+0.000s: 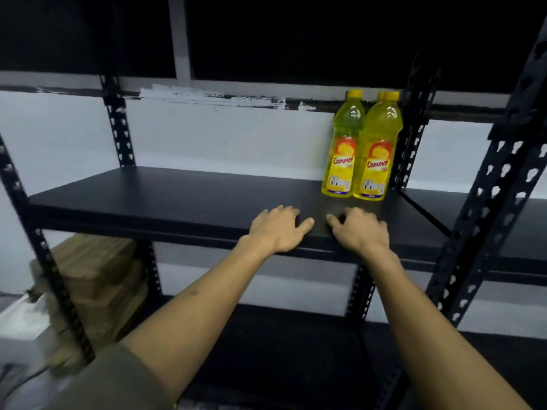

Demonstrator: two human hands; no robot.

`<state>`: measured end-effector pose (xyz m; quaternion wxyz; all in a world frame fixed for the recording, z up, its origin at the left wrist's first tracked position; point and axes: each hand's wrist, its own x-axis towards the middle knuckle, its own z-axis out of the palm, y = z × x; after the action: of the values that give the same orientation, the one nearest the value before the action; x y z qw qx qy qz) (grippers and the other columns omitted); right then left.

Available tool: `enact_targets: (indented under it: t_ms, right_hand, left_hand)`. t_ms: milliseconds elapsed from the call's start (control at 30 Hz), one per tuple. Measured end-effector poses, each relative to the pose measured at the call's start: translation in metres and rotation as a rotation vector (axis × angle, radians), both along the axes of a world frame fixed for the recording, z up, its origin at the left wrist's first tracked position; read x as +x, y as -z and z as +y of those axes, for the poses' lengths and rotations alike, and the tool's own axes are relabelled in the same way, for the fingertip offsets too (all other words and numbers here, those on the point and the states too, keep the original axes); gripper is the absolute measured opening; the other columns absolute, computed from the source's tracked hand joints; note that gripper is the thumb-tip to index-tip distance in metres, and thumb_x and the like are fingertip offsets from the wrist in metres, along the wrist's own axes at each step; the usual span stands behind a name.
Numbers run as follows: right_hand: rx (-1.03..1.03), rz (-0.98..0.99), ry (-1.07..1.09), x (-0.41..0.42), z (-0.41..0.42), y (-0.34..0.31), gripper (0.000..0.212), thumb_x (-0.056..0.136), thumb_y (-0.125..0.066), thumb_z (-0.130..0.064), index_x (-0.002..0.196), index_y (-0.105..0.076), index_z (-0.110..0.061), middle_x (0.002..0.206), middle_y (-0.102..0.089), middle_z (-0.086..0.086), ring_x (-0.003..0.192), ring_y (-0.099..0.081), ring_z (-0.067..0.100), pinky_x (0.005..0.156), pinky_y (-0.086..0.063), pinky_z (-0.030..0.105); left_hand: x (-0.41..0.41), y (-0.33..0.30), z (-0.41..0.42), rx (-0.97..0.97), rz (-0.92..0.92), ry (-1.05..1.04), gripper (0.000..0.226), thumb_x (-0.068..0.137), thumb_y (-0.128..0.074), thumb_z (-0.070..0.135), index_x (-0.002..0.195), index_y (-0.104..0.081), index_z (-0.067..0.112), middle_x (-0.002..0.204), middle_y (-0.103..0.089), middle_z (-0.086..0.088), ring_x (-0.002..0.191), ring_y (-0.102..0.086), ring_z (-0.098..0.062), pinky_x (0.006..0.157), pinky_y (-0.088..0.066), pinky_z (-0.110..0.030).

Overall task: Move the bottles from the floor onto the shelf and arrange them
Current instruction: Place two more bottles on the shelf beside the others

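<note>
Yellow bottles with yellow caps and red-orange labels stand upright at the right end of the black shelf board. The front left bottle touches the front right bottle; a third cap peeks out behind the right one. My left hand and my right hand hover side by side over the shelf's front edge, a little in front of the bottles. Both hold nothing, their fingers loosely curled and blurred. No bottle on the floor is in view.
Perforated black uprights frame the rack, with a second bay to the right. A lower shelf board lies beneath. Stacked brown cardboard sits at the lower left behind the left upright. A white wall is behind.
</note>
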<state>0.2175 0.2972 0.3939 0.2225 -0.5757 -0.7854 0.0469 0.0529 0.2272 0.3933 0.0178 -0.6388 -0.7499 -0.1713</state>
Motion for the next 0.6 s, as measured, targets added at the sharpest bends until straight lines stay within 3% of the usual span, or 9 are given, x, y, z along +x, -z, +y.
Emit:
enact_targets:
  t_ms: [67,133,200,267,400,600]
  right_hand:
    - [0.113,0.103,-0.106,-0.016,-0.038,0.013,0.046,0.097,-0.046,-0.053,0.111,-0.069,-0.017,0.118,-0.067,0.011,0.115,-0.057,0.036,0.1,-0.04,0.046]
    - [0.239,0.391,-0.285,-0.038,-0.082,0.033,0.039,0.096,-0.051,-0.046,0.111,-0.07,-0.016,0.113,-0.069,0.005,0.11,-0.06,0.03,0.099,-0.044,0.044]
    - [0.294,0.713,-0.407,-0.062,-0.127,0.061,0.027,0.096,-0.058,-0.034,0.111,-0.069,-0.014,0.109,-0.068,-0.002,0.106,-0.059,0.023,0.095,-0.046,0.035]
    - [0.194,0.888,-0.433,-0.088,-0.164,0.093,0.021,0.097,-0.059,-0.028,0.112,-0.066,-0.014,0.108,-0.064,-0.007,0.107,-0.057,0.017,0.092,-0.044,0.027]
    - [-0.191,0.885,-0.401,-0.137,-0.195,0.168,0.026,0.098,-0.057,-0.038,0.114,-0.064,-0.018,0.113,-0.065,-0.005,0.107,-0.06,0.012,0.089,-0.05,0.03]
    - [-0.51,0.745,-0.284,-0.177,-0.208,0.268,0.036,0.097,-0.06,-0.04,0.116,-0.063,-0.01,0.106,-0.066,0.003,0.1,-0.063,0.018,0.087,-0.05,0.031]
  left_hand:
    - [-0.008,0.017,-0.045,0.09,0.026,0.073,0.062,0.105,-0.031,0.056,0.153,-0.041,0.018,0.161,-0.038,-0.003,0.151,-0.029,-0.022,0.122,-0.02,-0.045]
    - [-0.016,0.04,-0.089,0.203,-0.032,0.138,0.061,0.105,-0.038,0.052,0.157,-0.034,0.02,0.165,-0.029,0.001,0.155,-0.017,-0.015,0.126,-0.011,-0.041]
    - [-0.028,0.068,-0.131,0.27,-0.169,0.127,0.063,0.103,-0.046,0.05,0.159,-0.031,0.023,0.166,-0.028,0.004,0.154,-0.016,-0.011,0.125,-0.017,-0.037]
    - [-0.047,0.103,-0.166,0.232,-0.279,0.031,0.067,0.102,-0.047,0.053,0.159,-0.028,0.025,0.166,-0.028,0.005,0.153,-0.022,-0.012,0.122,-0.022,-0.036]
    - [-0.094,0.179,-0.21,0.056,-0.399,-0.152,0.067,0.1,-0.05,0.056,0.157,-0.035,0.023,0.164,-0.033,0.002,0.151,-0.029,-0.019,0.121,-0.029,-0.041]
    - [-0.141,0.277,-0.236,-0.115,-0.622,-0.331,0.066,0.097,-0.054,0.058,0.152,-0.043,0.023,0.155,-0.048,-0.004,0.143,-0.042,-0.027,0.115,-0.037,-0.04]
